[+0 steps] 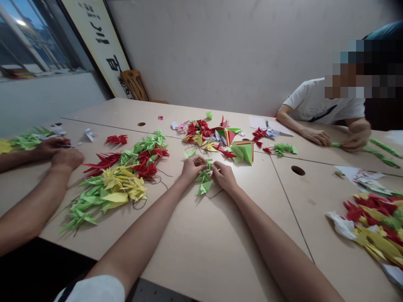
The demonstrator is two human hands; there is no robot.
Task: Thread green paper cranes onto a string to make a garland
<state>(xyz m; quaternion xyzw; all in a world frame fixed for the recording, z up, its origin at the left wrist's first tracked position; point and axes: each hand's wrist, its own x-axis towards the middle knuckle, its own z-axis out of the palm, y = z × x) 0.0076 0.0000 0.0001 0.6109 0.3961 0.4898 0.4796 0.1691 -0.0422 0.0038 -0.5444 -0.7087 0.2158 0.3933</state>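
Note:
My left hand [192, 168] and my right hand [224, 175] meet over the middle of the table, fingertips pinched from both sides on a small green paper crane [208, 165]. The fingers partly cover its folds. Just below it, more green paper cranes [204, 185] hang down to the tabletop. A thin dark string [215, 195] curves out from them to the right. Close beyond my hands lies a stack of green, red and yellow folded paper [244, 151]. To the left of my left hand are strung green, red and yellow cranes [124, 184].
A mixed pile of cranes [201, 130] sits farther back. At left, another person's hands [66, 153] work close to the strung cranes. Across the table, a person in a white shirt [315, 100] handles a green strand [336, 144]. More coloured paper [374, 222] lies at right.

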